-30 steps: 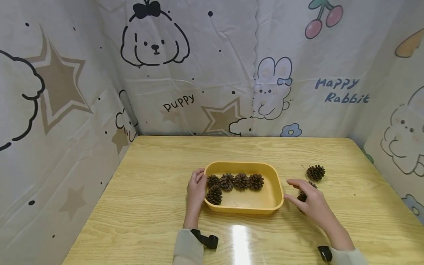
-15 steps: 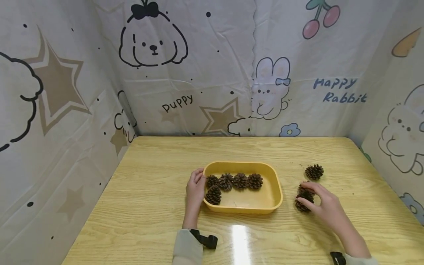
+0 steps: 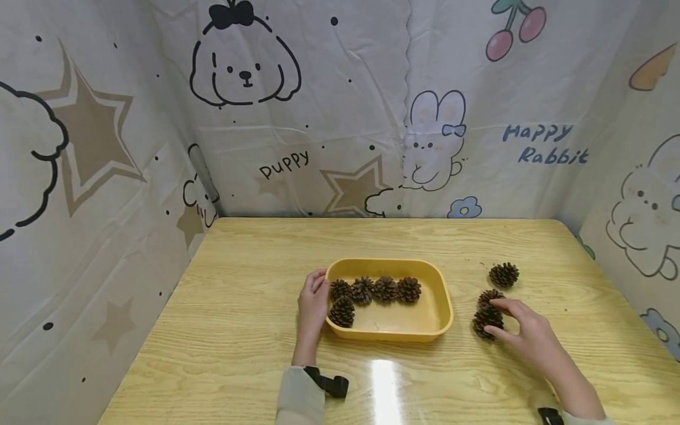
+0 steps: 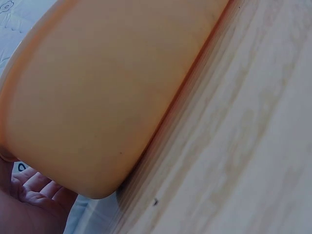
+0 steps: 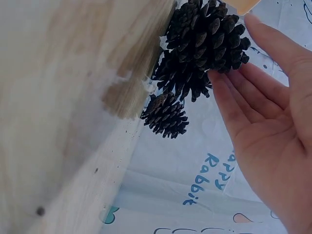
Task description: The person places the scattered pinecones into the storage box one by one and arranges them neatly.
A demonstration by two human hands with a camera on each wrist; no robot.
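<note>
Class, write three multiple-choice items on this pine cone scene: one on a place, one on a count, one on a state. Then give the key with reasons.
1. Where does the left hand rest?
A. On the tray's left rim
B. On the far pine cone
C. On the wall cloth

2. How many pine cones lie inside the yellow tray?
A. Three
B. Five
C. Eight

3. What is the right hand doing?
A. Lying flat, away from everything
B. Touching a pine cone on the table
C. Holding a cone above the tray

Key: 1 A, the hand lies against the tray's left end. 2 B, four cones in a row plus one in front. 3 B, its fingers touch the nearest cone, which sits on the table.
</note>
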